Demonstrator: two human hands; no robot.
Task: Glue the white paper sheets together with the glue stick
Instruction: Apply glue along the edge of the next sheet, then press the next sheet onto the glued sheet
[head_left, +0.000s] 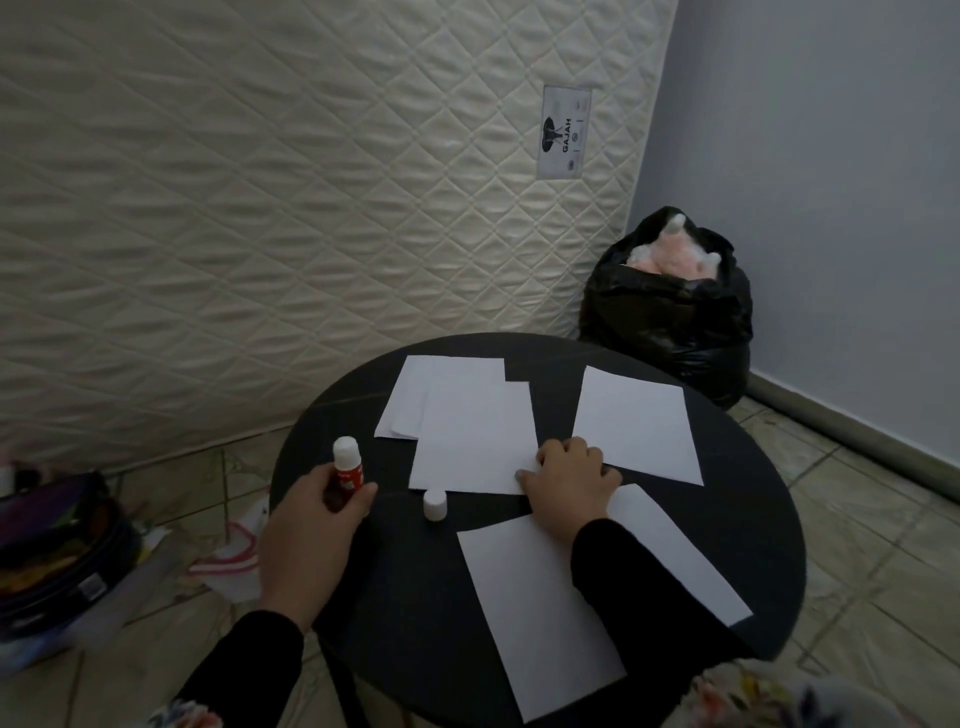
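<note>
1. The left hand (306, 530) sits low on the left, fingers (358, 493) curled closed around a small upright object, black sleeve covering the forearm.
2. The right hand (569, 480) lies palm down, fingers spread flat, pressing downward, sleeve also black.

White paper sheets (475, 441) on a black round table (395, 582); red-and-white glue stick (345, 470); cream diamond-quilted mattress (260, 208); black bag (670, 317); lilac wall (831, 182).

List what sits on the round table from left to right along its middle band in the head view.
Left hand holding the glue stick → white cap → right hand pressing a paper sheet → separate sheet.
</note>
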